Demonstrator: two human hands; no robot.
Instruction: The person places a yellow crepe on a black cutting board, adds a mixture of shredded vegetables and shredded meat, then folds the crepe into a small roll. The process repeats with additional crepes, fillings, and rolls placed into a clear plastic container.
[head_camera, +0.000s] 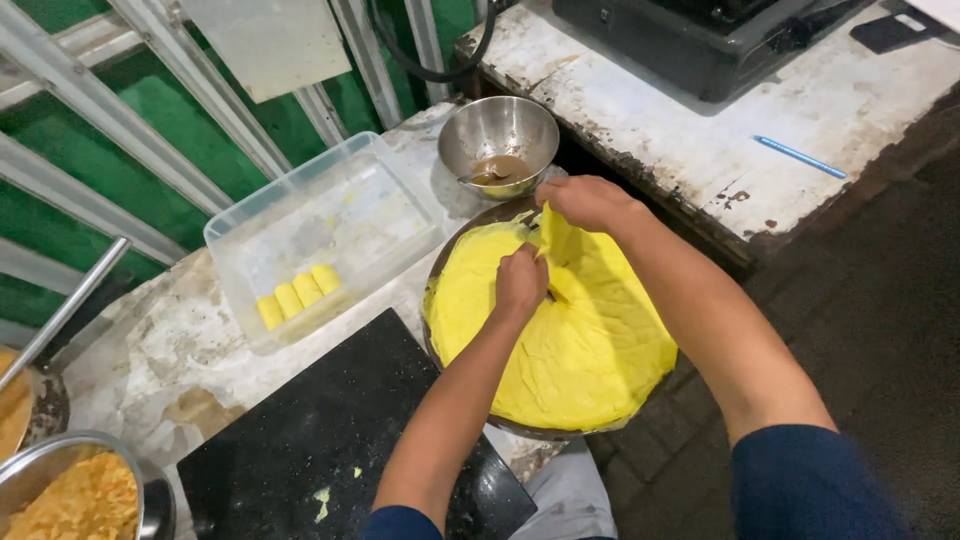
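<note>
1. On the round dark tray (470, 395) at the middle of the worktop lies a stack of thin yellow crepes (580, 350), with one sheet lifted at the far edge.
2. The right hand (585, 203) pinches the raised edge of the top crepe, fingers closed on it.
3. The left hand (520, 283) is closed on the same sheet, just beside the fold, and rests on the stack.
4. Just beyond the tray stands a steel bowl (498, 135) with brown liquid and a spoon in it.
5. To the left sits a clear plastic tub (330, 225) holding four rolled yellow crepes (298, 294) in a row.
6. A black board (320, 440) lies near the person, touching the tray's left side.
7. At the far left, a steel pot (75, 490) holds crumbly orange filling.
8. A blue pen (800, 157) lies on the white counter (700, 150) to the right.
</note>
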